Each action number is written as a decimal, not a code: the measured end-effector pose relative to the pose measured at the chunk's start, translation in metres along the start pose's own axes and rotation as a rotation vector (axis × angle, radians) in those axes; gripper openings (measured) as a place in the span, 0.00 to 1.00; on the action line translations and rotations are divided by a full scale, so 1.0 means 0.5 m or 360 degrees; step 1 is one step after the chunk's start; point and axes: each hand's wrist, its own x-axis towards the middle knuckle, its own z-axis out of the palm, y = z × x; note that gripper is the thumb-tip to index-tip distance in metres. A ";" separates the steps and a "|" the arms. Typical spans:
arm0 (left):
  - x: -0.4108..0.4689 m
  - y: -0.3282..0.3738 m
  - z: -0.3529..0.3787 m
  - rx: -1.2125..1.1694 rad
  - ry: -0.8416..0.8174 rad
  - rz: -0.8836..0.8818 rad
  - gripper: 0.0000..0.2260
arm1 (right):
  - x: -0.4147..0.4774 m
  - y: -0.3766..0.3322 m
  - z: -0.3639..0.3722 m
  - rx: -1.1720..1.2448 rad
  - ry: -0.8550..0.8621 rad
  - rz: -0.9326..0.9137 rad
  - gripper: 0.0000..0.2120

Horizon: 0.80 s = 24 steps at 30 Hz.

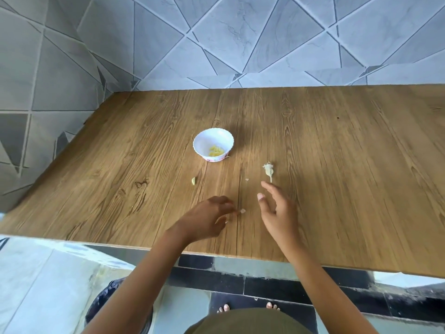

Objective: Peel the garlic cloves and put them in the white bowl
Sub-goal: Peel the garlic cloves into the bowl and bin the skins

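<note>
Tiled wall (72,68) hugs the left and far edges of the wooden table (349,165); the left edge runs diagonally and the near edge sits just under the forearms. The left third of the tabletop is bare wood.

A loose clove (193,180) lies on the wood by itself, just near-left of the white bowl (213,138). The bowl is upright around mid-table, well in from every edge, with a small heap of yellow peeled cloves (215,150) in its bottom.

Left hand (207,218) is low over the table near the front edge, fingers curled. There's a pale bit (242,210) right at the fingertips (can't tell if it's pinched or just lying on the wood, so the grip is unclear).

A tiny skin scrap (246,179) lies between the bowl and the hands.

Right hand (279,213) is just beside the left, with a narrow gap between them; fingers are spread and straight and it's holding nothing.

A garlic stem (268,169) with papery skin on it lies just beyond the right fingertips, not touching. Right of that it's open wood all the way to the frame edge.
</note>
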 end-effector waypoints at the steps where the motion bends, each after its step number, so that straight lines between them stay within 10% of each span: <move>1: -0.005 0.003 0.000 0.0013 -0.0022 0.0007 0.18 | 0.000 -0.006 -0.001 0.0152 -0.0049 0.0104 0.15; 11: 0.005 0.020 0.041 0.0274 0.0335 -0.0103 0.05 | 0.006 -0.040 -0.009 0.1485 -0.0143 0.1022 0.11; 16: 0.058 0.036 -0.011 -0.0540 0.0573 -0.0415 0.07 | 0.008 -0.062 -0.006 0.2031 -0.0126 0.1408 0.14; 24: 0.101 0.125 -0.037 -0.0258 0.0288 -0.0183 0.13 | 0.026 -0.100 -0.020 0.2351 0.0035 0.1825 0.14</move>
